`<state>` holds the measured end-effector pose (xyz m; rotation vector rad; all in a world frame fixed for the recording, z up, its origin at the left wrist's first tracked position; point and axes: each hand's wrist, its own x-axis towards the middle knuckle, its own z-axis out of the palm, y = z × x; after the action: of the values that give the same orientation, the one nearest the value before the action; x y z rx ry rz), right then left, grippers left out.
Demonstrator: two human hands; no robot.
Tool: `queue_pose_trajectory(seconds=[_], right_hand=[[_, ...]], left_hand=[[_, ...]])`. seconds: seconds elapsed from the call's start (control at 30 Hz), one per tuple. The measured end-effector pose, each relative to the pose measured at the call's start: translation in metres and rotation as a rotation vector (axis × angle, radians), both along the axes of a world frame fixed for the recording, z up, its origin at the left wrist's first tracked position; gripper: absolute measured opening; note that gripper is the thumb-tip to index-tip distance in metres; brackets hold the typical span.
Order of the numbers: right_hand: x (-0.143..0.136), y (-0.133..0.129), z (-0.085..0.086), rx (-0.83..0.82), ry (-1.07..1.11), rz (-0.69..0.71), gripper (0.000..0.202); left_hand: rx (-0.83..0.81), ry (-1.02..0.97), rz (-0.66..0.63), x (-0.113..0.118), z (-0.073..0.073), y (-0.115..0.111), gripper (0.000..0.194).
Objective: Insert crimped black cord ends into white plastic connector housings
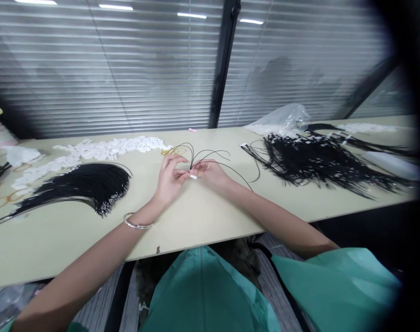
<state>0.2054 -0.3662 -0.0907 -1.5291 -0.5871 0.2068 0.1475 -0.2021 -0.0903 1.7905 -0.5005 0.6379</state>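
Right hand pinched thin black wires by small white plastic connector, above pale table; left hand had fingertips beside connector, grip unclear. Sheaf of black wires lay left, tangled black wire heap right; white plastic pieces beyond.

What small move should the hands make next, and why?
Probably a slight fingertip adjustment of the white piece against the gathered black strands: the left hand and right hand meet there, and the strands converge beside it.
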Motion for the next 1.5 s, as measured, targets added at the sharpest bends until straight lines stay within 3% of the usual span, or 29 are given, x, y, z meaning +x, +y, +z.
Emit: queue_pose_trajectory(seconds=[0.2, 0.47, 0.6, 0.77, 1.07, 1.5], right_hand=[[-0.005, 0.002, 0.006, 0.113, 0.075, -0.052, 0.036], [-0.005, 0.005, 0.004, 0.08, 0.026, -0.063, 0.029], [-0.008, 0.006, 0.001, -0.017, -0.173, -0.129, 0.021], [-0.01, 0.006, 0.001, -0.136, -0.306, -0.176, 0.022], [-0.011, 0.005, 0.002, -0.258, -0.372, -0.102, 0.022], [-0.019, 0.004, 0.004, -0.255, -0.453, -0.131, 0.022]], left_hand=[[-0.199, 0.204, 0.026, 0.006, -0.001, 0.004, 0.038], [-0.399, 0.401, -0.155, 0.006, -0.004, 0.006, 0.034], [-0.536, 0.508, -0.23, 0.0, 0.001, 0.003, 0.037], [-0.525, 0.473, -0.15, -0.002, 0.004, 0.003, 0.035], [-0.463, 0.481, -0.109, 0.0, 0.002, 0.009, 0.039], [-0.436, 0.503, -0.139, -0.004, 0.005, 0.012, 0.043]])
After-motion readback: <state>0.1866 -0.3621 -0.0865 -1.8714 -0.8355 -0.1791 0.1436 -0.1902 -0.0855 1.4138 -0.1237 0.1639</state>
